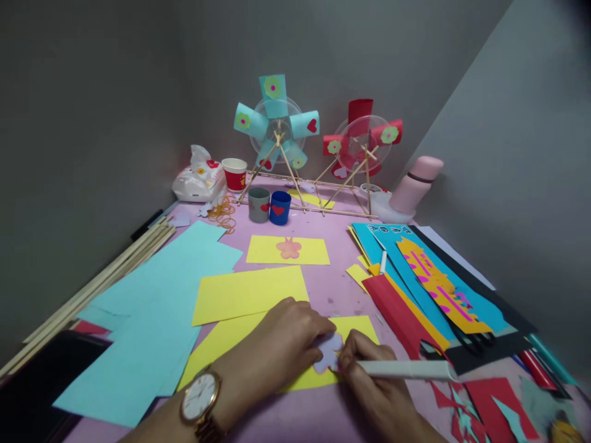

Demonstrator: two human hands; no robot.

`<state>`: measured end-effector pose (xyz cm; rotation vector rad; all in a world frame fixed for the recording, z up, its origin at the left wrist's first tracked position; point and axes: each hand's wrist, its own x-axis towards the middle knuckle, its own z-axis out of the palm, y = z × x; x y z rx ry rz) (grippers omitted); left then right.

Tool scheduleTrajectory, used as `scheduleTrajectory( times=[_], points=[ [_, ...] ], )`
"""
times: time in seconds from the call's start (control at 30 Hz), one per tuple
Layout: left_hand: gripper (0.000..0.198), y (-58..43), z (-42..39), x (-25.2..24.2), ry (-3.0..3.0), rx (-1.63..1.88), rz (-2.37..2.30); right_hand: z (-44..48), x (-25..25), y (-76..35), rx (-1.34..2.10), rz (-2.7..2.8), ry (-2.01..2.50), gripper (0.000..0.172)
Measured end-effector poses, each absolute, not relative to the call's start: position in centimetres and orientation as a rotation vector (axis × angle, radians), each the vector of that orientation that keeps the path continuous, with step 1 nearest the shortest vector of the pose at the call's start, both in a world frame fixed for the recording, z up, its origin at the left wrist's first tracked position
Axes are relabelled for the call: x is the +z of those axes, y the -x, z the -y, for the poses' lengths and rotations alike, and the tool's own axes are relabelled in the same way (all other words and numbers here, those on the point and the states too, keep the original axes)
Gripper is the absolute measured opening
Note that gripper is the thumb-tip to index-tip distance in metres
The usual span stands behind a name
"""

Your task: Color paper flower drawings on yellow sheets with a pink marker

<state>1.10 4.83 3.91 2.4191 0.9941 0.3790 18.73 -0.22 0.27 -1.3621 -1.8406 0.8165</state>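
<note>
Cutout (329, 353) lies over the near card (364, 326), touched at left by your left hand (292, 335), finger pinch unclear; at its right, your right hand (369, 372) clamps the pen (410, 370), aligned left-to-right.

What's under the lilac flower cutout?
A yellow paper sheet shows around the flower cutout. The left hand covers part of both; any marks beneath the cutout or hand can't be seen.

lavender cutout (330, 352): partly under left hand (292, 333) | white pen (406, 370): partly covered | dark slab (44, 381): cut off
</note>
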Motion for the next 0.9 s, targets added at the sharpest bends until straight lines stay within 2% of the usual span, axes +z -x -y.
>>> scheduleTrajectory(
  times=[0.9],
  points=[
    [0.015, -1.14, -4.71, 4.32, -2.494, 0.350, -1.006, 0.33, 0.48, -19.32, 0.907, 1.762, 1.388, 0.016]
  ],
)
